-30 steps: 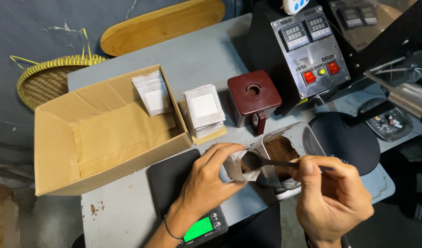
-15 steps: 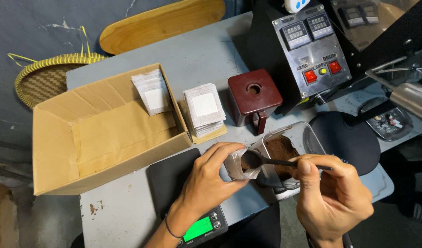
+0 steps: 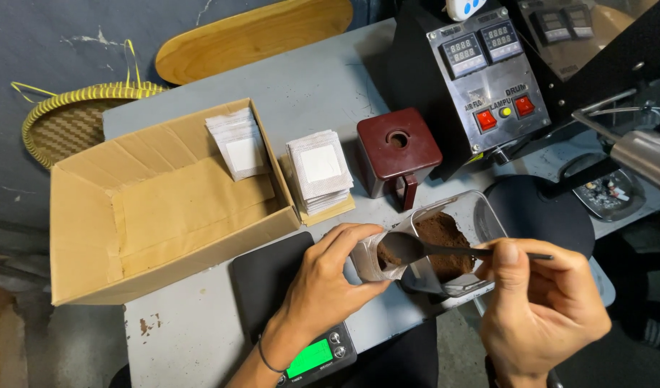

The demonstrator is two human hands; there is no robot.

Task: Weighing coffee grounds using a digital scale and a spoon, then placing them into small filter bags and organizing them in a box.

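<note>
My left hand (image 3: 321, 287) grips a small open filter bag (image 3: 369, 259) above a black digital scale (image 3: 272, 294). My right hand (image 3: 542, 305) pinches the handle of a dark spoon (image 3: 416, 248). The spoon's bowl carries brown ground powder and sits at the bag's mouth. Just behind it, a clear plastic tub (image 3: 481, 219) holds more of the brown powder (image 3: 445, 241).
An open cardboard box (image 3: 157, 208) with a few white bags (image 3: 236, 144) lies at the left. A stack of white bags (image 3: 319, 172) and a maroon block with a hole (image 3: 397, 151) stand behind. A machine with a control panel (image 3: 488, 79), a black round pad (image 3: 538, 215) and a woven basket (image 3: 71, 118) surround the table.
</note>
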